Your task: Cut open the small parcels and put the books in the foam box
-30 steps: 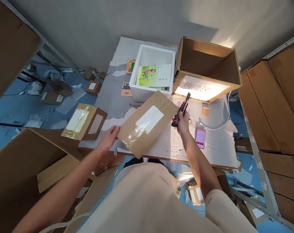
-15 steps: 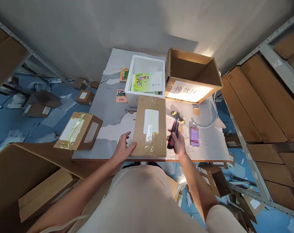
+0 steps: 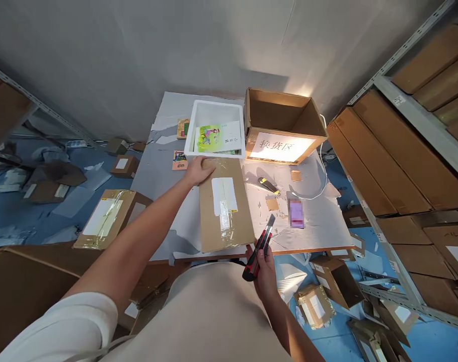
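Note:
A taped cardboard box [image 3: 234,218] with a white label lies at the table's front edge, turned slightly askew. My left hand [image 3: 199,171] grips its far left corner, thumb on top and the other fingers over the side. Wrapped in my right hand [image 3: 265,269] is a red and black utility knife [image 3: 257,254], its blade extended and pointing up and away. The right fingertips are at the box's near right corner; whether they press on it I cannot tell. Beyond the box stands a white foam box [image 3: 187,146] with picture books [image 3: 217,137] inside.
An open carton [image 3: 285,148] with a handwritten sign stands at the back right. A second cutter [image 3: 269,185], a phone [image 3: 296,213] and a white cable [image 3: 312,198] lie on the table's right side. Another taped box [image 3: 111,216] sits left. Shelves of cartons [image 3: 387,151] flank the right.
My left hand has moved from the box's near left edge to its far left corner. My right hand with the knife came nearer my body, to the near right corner. The box has turned a little.

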Tool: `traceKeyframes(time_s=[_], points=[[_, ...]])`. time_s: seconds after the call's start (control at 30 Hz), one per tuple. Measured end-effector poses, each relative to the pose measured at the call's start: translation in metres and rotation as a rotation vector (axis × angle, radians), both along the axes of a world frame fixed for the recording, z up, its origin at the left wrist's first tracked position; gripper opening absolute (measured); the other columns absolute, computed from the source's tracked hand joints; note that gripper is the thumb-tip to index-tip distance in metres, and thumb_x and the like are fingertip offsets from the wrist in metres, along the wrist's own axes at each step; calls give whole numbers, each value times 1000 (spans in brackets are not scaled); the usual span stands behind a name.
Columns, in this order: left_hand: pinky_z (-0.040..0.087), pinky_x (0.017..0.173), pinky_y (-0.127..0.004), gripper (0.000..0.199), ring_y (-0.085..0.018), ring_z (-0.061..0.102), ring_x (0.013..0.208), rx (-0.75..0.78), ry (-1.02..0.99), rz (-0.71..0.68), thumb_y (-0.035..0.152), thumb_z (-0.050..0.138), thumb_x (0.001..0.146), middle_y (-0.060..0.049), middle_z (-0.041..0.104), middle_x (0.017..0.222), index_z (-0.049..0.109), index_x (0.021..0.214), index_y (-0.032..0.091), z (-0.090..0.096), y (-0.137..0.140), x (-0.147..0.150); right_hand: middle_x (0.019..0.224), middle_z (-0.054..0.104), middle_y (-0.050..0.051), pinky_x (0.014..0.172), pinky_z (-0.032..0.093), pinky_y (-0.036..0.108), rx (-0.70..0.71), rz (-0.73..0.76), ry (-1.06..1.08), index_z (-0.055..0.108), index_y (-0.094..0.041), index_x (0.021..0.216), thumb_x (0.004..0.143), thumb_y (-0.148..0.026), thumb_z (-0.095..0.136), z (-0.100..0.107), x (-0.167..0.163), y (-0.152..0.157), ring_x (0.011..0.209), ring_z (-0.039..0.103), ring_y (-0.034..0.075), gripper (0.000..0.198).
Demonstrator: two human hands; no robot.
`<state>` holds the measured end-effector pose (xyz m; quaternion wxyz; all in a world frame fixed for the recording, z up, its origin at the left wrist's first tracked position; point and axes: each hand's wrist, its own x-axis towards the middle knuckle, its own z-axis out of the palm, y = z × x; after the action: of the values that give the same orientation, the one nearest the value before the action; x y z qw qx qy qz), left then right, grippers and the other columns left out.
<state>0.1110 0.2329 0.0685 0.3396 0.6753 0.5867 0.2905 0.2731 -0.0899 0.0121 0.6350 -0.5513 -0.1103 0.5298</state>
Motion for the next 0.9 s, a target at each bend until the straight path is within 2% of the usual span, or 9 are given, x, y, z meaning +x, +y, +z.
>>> traceKeyframes(time_s=[0.1,0.2,0.3,0.4,0.47,0.53,0.63,0.77,0.9], points=[[44,98,-44,50,-27,55,112,55,51,91,39,63,79,-12,58,123,54,122,14,-11,-29,-33,127,60,2,91,53,38,49,-41,-155,47,-34,123,79,-50,65,-8,26,26,111,62,18,50],[43,98,-45,62,-31,52,117,115,166,301,50,67,69,-14,56,120,53,119,15,-27,-81,-69,110,65,2,85,53,34,56,11,-379,54,-27,112,79,-51,63,-11,59,75,103,62,16,42],[46,93,-48,76,-33,54,113,6,223,450,61,69,62,-16,55,116,48,119,15,-37,-139,-92,107,66,3,86,51,33,124,106,-495,57,-24,106,80,-50,61,-6,83,132,99,61,16,37],[42,94,-57,87,-38,52,115,-60,326,514,66,69,57,-17,54,115,44,122,15,-31,-172,-99,110,66,4,90,49,35,186,257,-544,59,-23,109,81,-47,61,2,91,176,102,59,17,37],[35,102,-58,89,-41,42,127,93,401,432,62,67,61,-20,49,127,39,131,15,-21,-171,-97,111,66,4,93,48,36,205,332,-594,60,-23,110,80,-44,62,7,93,189,104,59,18,36],[25,110,-55,82,-39,29,138,247,467,177,53,62,68,-19,41,140,36,137,17,-13,-157,-92,109,67,5,89,51,37,184,393,-611,61,-22,112,80,-43,62,12,96,188,97,62,18,38],[13,114,-54,69,-36,22,143,286,568,-199,43,51,77,-15,37,149,37,141,21,-10,-133,-81,101,68,4,70,57,34,69,516,-549,55,-23,128,79,-44,63,21,112,168,73,66,15,54],[6,113,-58,85,-38,20,143,269,642,-230,62,47,77,-18,27,155,28,148,17,-21,-128,-71,95,67,3,49,55,27,-8,631,-485,32,-31,147,79,-45,66,32,135,140,53,63,11,78],[4,112,-59,107,-41,19,143,270,649,-200,79,49,66,-21,24,155,25,149,16,-30,-140,-70,95,67,3,45,54,24,33,689,-449,33,-31,148,82,-45,64,36,143,129,49,61,8,74]])
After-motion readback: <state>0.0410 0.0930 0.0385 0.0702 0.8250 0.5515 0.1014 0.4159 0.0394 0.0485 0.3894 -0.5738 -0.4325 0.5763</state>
